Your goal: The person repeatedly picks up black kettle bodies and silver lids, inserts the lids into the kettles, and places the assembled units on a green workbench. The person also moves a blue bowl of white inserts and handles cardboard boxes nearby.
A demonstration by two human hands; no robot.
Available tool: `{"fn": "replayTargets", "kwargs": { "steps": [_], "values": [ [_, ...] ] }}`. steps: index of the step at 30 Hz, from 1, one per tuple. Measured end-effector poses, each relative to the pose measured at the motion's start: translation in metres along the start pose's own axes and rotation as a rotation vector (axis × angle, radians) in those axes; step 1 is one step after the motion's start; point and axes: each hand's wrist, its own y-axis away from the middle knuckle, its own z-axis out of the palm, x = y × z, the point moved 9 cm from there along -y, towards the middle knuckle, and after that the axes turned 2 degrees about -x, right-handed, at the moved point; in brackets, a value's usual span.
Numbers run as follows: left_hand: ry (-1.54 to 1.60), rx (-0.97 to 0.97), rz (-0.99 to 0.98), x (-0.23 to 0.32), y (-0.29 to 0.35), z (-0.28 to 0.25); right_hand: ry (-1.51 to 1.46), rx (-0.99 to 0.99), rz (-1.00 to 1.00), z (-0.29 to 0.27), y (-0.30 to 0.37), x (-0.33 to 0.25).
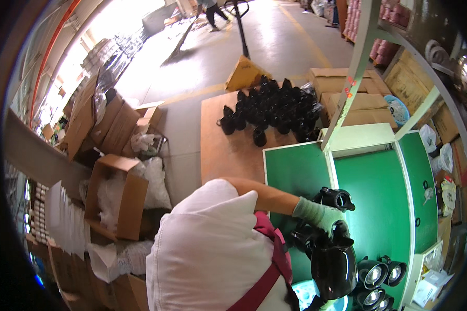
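Note:
A glossy black jug (333,269) stands tilted in front of me over the green bench. My left hand (324,216), in a pale green knitted glove, is closed round its top, near the handle loop. Only a little of my right hand (327,306) shows, gloved, at the jug's lower end by the picture's bottom edge; its fingers are mostly hidden. Another black jug (334,198) lies just beyond my left hand, its round opening showing. A further black piece (302,236) is partly covered by my left hand. Several black jugs with shiny round mouths (372,273) lie to the right.
The green bench (371,176) has a white-edged frame and an upright metal post (350,88). Beyond it, many black jugs (275,109) crowd a brown board (218,155). A light blue basin (306,290) sits below. Cartons (117,192) line the left. Far off, a person (213,11) stands.

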Motion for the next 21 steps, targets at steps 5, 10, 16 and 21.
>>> {"fn": "replayTargets", "kwargs": {
  "steps": [5, 10, 16, 21],
  "values": [
    [-0.183, -0.095, 0.293, 0.044, -0.025, -0.018, -0.051, 0.08, 0.08, -0.036, 0.001, 0.036],
    [-0.009, -0.045, 0.062, 0.038, -0.022, -0.041, -0.392, 0.024, 0.221, -0.077, 0.034, 0.09],
    [0.017, -0.151, 0.092, 0.046, -0.072, -0.022, -1.136, 0.039, 0.444, -0.076, 0.038, 0.089],
    [-0.352, -0.238, 0.072, 0.04, -0.084, -0.006, -1.047, 0.107, 0.38, -0.088, 0.031, 0.087]
  ]
}}
